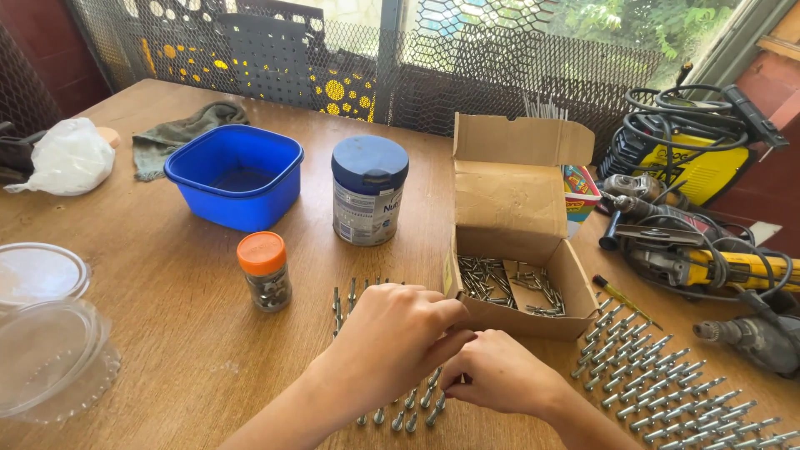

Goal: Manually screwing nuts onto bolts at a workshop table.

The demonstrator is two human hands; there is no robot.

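Note:
My left hand point(392, 342) and my right hand point(500, 371) meet low in the middle of the wooden table point(183, 292), fingers curled down over a row of metal bolts point(400, 417). The hands hide what the fingertips pinch. More bolts point(350, 296) stick out beyond the left hand. An open cardboard box point(512, 242) with loose bolts inside stands just behind the hands. To the right lie several neat rows of bolts point(658, 387).
A small jar with an orange lid point(263, 271), a blue-lidded tin point(368, 190) and a blue plastic tub point(236, 175) stand behind. Clear plastic containers point(46, 333) sit at the left edge. Power tools and cables point(708, 242) crowd the right side.

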